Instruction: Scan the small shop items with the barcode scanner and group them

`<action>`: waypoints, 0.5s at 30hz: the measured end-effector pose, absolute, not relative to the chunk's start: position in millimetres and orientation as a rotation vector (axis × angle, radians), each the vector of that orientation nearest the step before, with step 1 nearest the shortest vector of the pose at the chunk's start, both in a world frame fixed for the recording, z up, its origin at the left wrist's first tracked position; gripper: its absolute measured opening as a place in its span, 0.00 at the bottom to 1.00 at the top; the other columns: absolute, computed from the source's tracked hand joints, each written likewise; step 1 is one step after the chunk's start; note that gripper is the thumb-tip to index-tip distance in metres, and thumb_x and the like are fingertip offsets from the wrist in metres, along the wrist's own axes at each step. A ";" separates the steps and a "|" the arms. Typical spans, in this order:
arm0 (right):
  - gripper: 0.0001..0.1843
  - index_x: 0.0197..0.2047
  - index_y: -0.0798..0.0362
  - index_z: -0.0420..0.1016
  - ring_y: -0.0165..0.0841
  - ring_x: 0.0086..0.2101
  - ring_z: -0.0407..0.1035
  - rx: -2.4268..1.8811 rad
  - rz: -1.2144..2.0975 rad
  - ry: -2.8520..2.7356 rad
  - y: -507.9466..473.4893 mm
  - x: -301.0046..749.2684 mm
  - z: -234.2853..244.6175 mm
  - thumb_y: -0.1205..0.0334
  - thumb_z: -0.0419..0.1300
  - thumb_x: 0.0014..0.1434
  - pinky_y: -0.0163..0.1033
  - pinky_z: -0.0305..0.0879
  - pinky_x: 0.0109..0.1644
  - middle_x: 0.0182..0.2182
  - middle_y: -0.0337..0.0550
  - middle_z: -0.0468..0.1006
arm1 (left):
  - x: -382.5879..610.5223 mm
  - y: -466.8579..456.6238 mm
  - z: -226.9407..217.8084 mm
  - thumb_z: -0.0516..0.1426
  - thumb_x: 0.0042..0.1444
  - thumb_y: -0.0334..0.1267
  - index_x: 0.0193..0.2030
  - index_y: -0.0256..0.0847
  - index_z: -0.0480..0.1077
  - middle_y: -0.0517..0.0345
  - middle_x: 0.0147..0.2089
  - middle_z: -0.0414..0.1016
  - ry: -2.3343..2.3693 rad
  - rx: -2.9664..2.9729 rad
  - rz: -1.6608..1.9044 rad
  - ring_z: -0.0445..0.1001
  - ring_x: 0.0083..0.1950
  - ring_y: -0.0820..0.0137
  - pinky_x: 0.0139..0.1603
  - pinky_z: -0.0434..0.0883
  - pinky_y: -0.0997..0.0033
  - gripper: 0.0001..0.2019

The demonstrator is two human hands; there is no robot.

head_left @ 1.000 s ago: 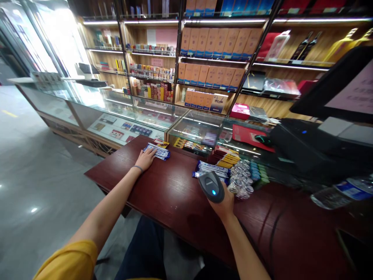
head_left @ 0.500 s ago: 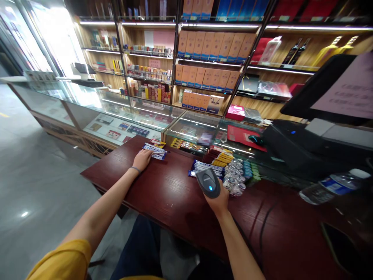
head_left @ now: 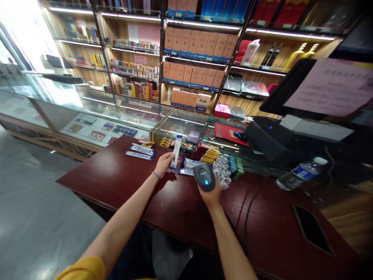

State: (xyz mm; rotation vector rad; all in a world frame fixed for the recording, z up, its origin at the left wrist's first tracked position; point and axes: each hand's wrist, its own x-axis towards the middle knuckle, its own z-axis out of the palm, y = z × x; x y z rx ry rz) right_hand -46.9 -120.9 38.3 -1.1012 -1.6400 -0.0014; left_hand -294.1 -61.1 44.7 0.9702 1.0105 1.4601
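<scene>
My left hand (head_left: 163,163) is closed on a narrow white and blue packet (head_left: 176,151), held upright above the dark red counter (head_left: 122,182). My right hand (head_left: 212,192) grips a grey barcode scanner (head_left: 205,177) with a blue light, just right of the packet. More blue and white packets (head_left: 189,166) lie under the scanner's nose. Further left, a few similar packets (head_left: 140,151) rest flat on the counter.
Yellow and red packs (head_left: 207,153), shiny wrapped items (head_left: 221,175) and green and blue rolls (head_left: 235,165) sit by the glass case (head_left: 180,128). A water bottle (head_left: 300,172) lies at right, a phone (head_left: 312,229) near the counter edge, a monitor (head_left: 317,87) above. Shelves of boxes (head_left: 198,42) fill the back.
My left hand left the packets at the far left, moved right and now holds one packet upright beside the scanner. The view has shifted right; the scanner hand stays put.
</scene>
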 end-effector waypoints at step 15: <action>0.24 0.50 0.51 0.71 0.42 0.30 0.77 -1.123 -0.086 -1.703 -122.5 -48.2 38.0 0.54 0.63 0.50 0.44 0.74 0.34 0.32 0.44 0.81 | -295.1 -72.8 40.1 0.68 0.47 0.38 0.40 0.40 0.65 0.52 0.44 0.80 0.855 0.698 1.596 0.80 0.47 0.63 0.43 0.77 0.66 0.18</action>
